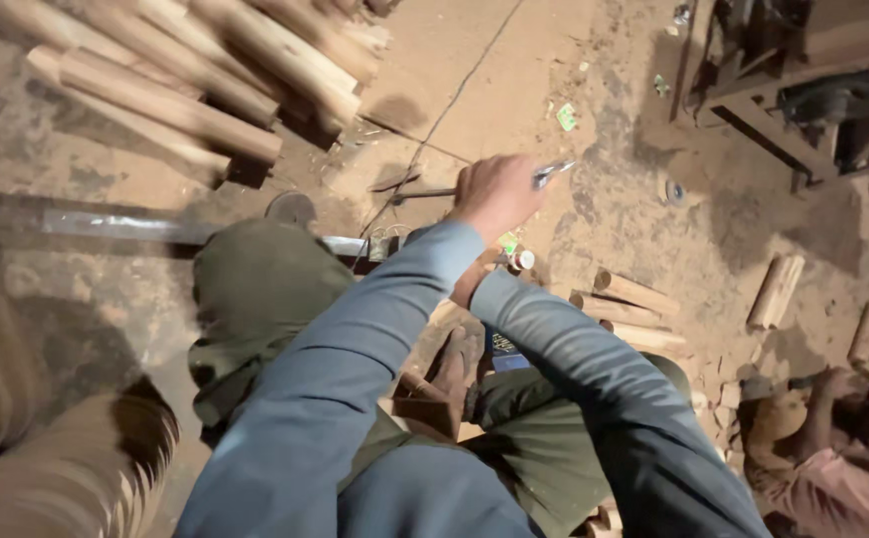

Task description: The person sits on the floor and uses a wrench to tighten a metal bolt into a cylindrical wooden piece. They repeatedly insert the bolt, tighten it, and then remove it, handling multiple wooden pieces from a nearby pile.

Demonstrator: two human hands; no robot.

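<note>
Thin metal tool [552, 172], shiny tip, near-horizontal above sawdust floor.

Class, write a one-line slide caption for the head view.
Seen from above, a seated person's left hand grips a metal tool over a dusty workshop floor, with wooden billets stacked nearby.
</note>
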